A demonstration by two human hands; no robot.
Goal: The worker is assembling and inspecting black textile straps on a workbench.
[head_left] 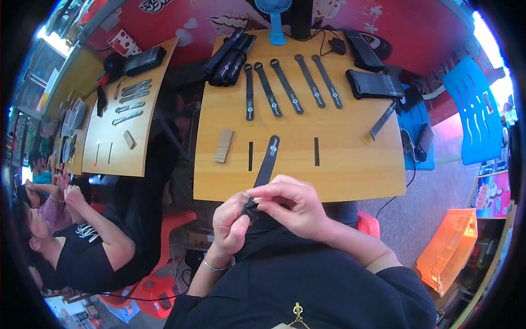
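In front of my body, past the table's near edge, I hold a flat black strap (267,163) with a rounded far end and a small pale mark. My left hand (228,223) is closed round its near end. The thumb and forefinger of my right hand (296,207) pinch at the same end, where a small dark piece shows; its shape is hidden by my fingers. Beyond the strap, several similar straps (286,88) lie side by side on the wooden table (350,178). Two short black strips (316,151) lie nearer, one on each side of the held strap.
A stack of brown card pieces (224,146) lies at left. Bundled black straps (229,64) sit at the back left, a dark pack (374,85) at right, a blue fan (276,22) behind. At another table on the left a person (90,241) sits. An orange crate (448,249) stands right.
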